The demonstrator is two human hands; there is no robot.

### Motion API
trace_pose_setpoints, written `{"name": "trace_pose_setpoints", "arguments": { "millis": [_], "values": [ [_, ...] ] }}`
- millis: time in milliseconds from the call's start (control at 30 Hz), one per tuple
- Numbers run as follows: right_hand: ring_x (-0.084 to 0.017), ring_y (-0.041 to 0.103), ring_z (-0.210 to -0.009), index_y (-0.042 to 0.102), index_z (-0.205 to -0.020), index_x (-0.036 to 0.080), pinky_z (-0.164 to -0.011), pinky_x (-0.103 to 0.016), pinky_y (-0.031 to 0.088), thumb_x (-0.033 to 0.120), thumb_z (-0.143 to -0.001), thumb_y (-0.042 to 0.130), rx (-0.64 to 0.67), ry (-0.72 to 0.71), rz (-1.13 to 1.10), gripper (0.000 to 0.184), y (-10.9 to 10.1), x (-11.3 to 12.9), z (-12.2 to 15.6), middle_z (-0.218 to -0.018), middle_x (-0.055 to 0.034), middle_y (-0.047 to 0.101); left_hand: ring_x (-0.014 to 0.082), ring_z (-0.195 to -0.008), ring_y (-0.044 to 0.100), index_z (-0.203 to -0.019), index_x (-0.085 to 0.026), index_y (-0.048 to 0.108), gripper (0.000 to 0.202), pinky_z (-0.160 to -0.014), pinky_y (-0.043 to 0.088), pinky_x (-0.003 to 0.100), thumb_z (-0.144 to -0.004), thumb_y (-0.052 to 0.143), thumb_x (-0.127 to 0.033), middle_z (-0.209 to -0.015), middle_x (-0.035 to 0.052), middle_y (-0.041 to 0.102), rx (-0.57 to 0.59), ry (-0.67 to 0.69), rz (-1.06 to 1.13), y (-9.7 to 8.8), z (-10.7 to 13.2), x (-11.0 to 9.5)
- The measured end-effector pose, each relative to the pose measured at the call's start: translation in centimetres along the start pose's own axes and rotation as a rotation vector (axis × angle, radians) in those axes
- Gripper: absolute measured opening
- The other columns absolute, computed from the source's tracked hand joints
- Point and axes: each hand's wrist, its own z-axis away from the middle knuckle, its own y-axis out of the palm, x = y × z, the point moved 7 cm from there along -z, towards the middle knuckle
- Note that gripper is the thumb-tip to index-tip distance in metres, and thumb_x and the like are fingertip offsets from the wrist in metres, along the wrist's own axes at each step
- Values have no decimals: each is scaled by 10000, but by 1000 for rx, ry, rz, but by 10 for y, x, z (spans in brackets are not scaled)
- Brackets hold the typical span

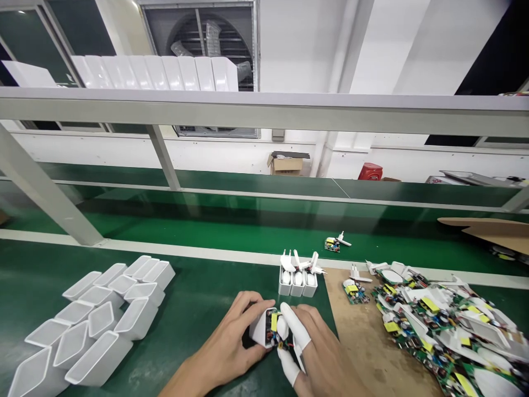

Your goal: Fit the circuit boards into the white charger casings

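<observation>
Close in front of me, my left hand [231, 339] grips a white plastic case [258, 330] between thumb and fingers. My right hand [320, 344] has white finger covers on thumb and forefinger, and it pinches a circuit board [273, 324] with a yellow part and a white piece on it. The board sits at the mouth of the case; how deep it reaches is hidden. Just beyond my hands stand several white cases [297, 284] in a row, with boards and white plug parts sticking out of their tops.
Many upright white cases [99, 353] stand at the left. On the right, a heap of circuit boards [450, 325] covers a brown cardboard sheet [351, 336]. A single board [332, 244] lies on the green conveyor belt [231, 231] behind a pale rail. A shelf beam [264, 113] crosses above.
</observation>
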Motion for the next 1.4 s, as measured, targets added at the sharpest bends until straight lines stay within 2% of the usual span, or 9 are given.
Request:
{"name": "trace_pose_setpoints", "arguments": {
  "millis": [267, 467, 600, 767, 900, 1100, 1200, 1300, 1400],
  "values": [
    [-366, 566, -1258, 228, -1643, 88, -1001, -545, 620, 13, -855, 499, 28, 20, -26, 836, -9, 3, 0, -1357, -219, 594, 249, -1206, 568, -1556, -368, 426, 809, -1004, 542, 362, -866, 689, -37, -1324, 70, 510, 1, 8, 7, -1, 0, -1],
    [-350, 581, -1281, 364, -1593, 187, -1018, -537, 612, 47, -891, 549, 20, 39, -39, 740, -9, 0, 4, -1384, -171, 605, 255, -1193, 575, -1538, -331, 454, 754, -1003, 543, 366, -877, 703, -65, -1314, 80, 528, -8, 12, -4, -1, 0, -3],
    [-347, 592, -1273, 390, -1571, 181, -1020, -532, 612, 38, -874, 559, 20, 18, -37, 731, -13, 3, 2, -1382, -175, 615, 260, -1190, 578, -1509, -307, 478, 703, -997, 546, 368, -883, 708, -87, -1313, 89, 532, -5, 10, -12, 0, 1, -2],
    [-368, 577, -1259, 251, -1631, 93, -996, -546, 621, -13, -797, 488, 45, 5, -28, 874, -16, 6, -2, -1358, -216, 610, 259, -1185, 575, -1509, -311, 470, 689, -990, 546, 367, -895, 709, -108, -1314, 90, 527, 7, 3, -3, 0, 1, -2],
    [-362, 579, -1251, 258, -1624, 89, -1001, -536, 619, -22, -724, 477, 60, -8, -39, 933, -16, 6, -1, -1357, -213, 610, 257, -1163, 582, -1525, -332, 469, 729, -980, 552, 365, -882, 710, -91, -1282, 79, 544, 8, 5, -4, 0, -2, -4],
    [-339, 610, -1223, 450, -1529, 181, -1003, -512, 617, 16, -826, 521, 78, 19, -57, 725, -10, 3, -1, -1315, -166, 644, 236, -1108, 608, -1537, -339, 466, 753, -944, 566, 340, -873, 697, -70, -1280, 78, 537, 23, -2, 42, 3, -3, -6],
    [-323, 659, -1135, 443, -1535, 194, -935, -478, 644, 124, -922, 606, 47, 54, -113, 638, -12, 4, -4, -1248, -157, 673, 210, -1011, 639, -1512, -323, 494, 727, -879, 584, 314, -860, 708, -82, -1261, 72, 542, 48, -43, 87, 6, -1, -4],
    [-281, 688, -1062, 374, -1574, 201, -888, -418, 658, 249, -980, 657, -16, 116, -240, 660, -18, 1, -6, -1198, -134, 687, 243, -1107, 658, -1500, -320, 508, 672, -981, 574, 356, -887, 748, -185, -1305, 76, 599, 99, -46, 144, 7, 2, -3],
    [-227, 697, -1032, 493, -1501, 264, -875, -356, 651, 208, -1043, 550, -42, 188, -355, 465, -17, -9, -4, -1150, -87, 702, 295, -1341, 589, -1591, -327, 382, 743, -1151, 486, 447, -926, 687, -193, -1463, 102, 602, 134, -24, 141, 6, 6, 0]
  ]
}}
